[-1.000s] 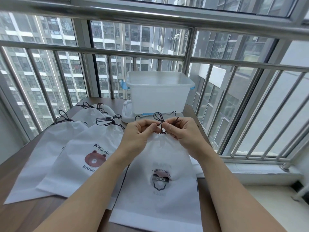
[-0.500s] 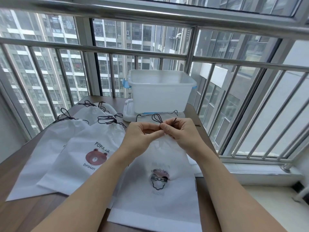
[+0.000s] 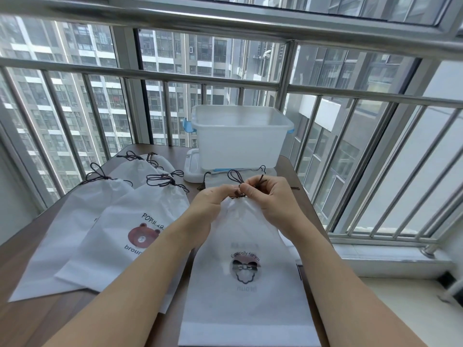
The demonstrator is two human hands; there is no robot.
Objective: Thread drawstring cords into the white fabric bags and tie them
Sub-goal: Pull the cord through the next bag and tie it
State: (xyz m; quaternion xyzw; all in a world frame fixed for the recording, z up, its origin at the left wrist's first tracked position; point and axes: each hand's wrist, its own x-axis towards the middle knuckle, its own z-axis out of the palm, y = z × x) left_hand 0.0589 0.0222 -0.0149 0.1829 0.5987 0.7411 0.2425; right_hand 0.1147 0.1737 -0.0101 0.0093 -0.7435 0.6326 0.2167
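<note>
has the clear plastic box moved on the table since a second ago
No. The plastic box sits on its lid against the same railing post; only the camera shifted.

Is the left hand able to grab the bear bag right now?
Probably yes, but not at once. The bear bag lies uncovered just beside the left hand, yet that hand pinches the cord and must let go first.

Bright, even daylight comes through the window (image 3: 200,61) across the top of the frame. Shadows are soft and faint, lying just under the bags (image 3: 140,221) at centre left. The white bin (image 3: 240,141) at centre looks slightly washed out. Wide-angle distortion bends the railing (image 3: 225,18) along the top and right edges. The lower right corner is smeared, perhaps by motion; print on the bags reads sharply.
</note>
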